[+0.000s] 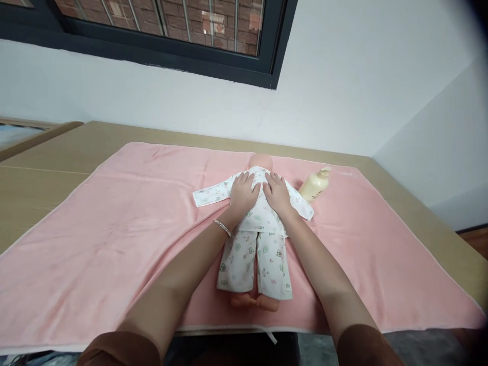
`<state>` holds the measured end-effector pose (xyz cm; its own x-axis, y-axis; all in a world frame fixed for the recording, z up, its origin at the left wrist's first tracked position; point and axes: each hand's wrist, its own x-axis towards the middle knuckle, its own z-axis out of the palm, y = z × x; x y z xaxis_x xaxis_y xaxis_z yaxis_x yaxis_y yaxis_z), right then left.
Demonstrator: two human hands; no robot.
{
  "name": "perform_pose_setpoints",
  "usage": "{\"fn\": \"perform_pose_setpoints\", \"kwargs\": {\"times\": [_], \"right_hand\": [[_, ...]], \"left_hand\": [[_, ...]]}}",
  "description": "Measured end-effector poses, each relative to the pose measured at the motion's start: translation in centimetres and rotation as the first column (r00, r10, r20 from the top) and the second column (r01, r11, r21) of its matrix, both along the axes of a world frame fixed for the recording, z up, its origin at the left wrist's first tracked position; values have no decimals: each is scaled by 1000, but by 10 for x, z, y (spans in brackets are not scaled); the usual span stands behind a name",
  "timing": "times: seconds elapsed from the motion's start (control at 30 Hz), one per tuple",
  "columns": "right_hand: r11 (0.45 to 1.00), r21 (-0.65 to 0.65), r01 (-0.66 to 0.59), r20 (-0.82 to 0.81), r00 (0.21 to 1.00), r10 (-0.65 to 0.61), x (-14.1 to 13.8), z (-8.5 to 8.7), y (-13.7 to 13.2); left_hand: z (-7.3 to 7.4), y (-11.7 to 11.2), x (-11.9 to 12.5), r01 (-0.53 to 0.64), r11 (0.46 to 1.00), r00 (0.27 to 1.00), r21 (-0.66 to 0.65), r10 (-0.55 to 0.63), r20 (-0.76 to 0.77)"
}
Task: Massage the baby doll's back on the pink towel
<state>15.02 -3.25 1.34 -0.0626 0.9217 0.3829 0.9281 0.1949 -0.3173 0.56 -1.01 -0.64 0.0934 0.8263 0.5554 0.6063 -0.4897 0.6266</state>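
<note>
A baby doll in a white patterned top and matching trousers lies on a pink blanket, its head away from me and its bare feet towards me. My left hand rests flat on the left side of its upper body, fingers stretched out. On the right side of the upper body lies my right hand, also flat, with the thumbs close together. The doll's sleeves spread out to both sides. A silvery bangle circles my left wrist.
A pale yellow pump bottle is on the blanket, right of the doll and tilted in view. The blanket covers much of a wooden table against a white wall. A dark-framed window is above, and a wooden-edged surface stands at far left.
</note>
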Motion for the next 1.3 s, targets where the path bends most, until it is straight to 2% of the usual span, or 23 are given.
{"fn": "perform_pose_setpoints", "kwargs": {"times": [0.1, 0.27, 0.37, 0.5, 0.63, 0.73, 0.87, 0.97, 1.13, 1.2, 1.3], "right_hand": [[999, -17, 49, 67, 997, -48, -11, 10, -9], [996, 16, 87, 133, 987, -88, -29, 21, -24], [996, 15, 88, 60, 994, -88, -27, 21, -23], [998, -32, 59, -65, 996, -61, -11, 13, -9], [999, -31, 44, -53, 998, -46, -7, 9, -5], [997, 4, 77, 0, 997, -77, -19, 17, -17], [989, -47, 140, 22, 990, -139, -32, 33, -33], [989, -71, 131, -16, 991, -132, -26, 32, -29], [995, -89, 33, -27, 999, -35, -9, 16, -8], [994, -108, 33, 7, 999, -32, -10, 18, -10], [986, -151, 65, 78, 996, -53, -19, 32, -23]], "left_hand": [[4, -8, 0, -41, 997, 999, 58, 42, -28], [3, -13, -2, -78, 989, 997, 126, 74, 37], [3, -12, -3, -62, 993, 997, 100, 57, 52], [4, -5, -1, -19, 1000, 999, 20, 18, 43], [4, -3, -1, 41, 999, 997, 3, -41, 58], [4, -9, -2, 4, 999, 998, 44, -7, 65], [5, -16, -3, -50, 996, 998, 72, 46, 49], [5, -12, -3, -33, 998, 998, 47, 30, 57], [3, 1, -3, 6, 1000, 998, 1, -6, -55], [3, 1, -3, 0, 1000, 995, 30, 3, -103], [3, -4, -4, -42, 994, 992, 97, 53, -116]]}}
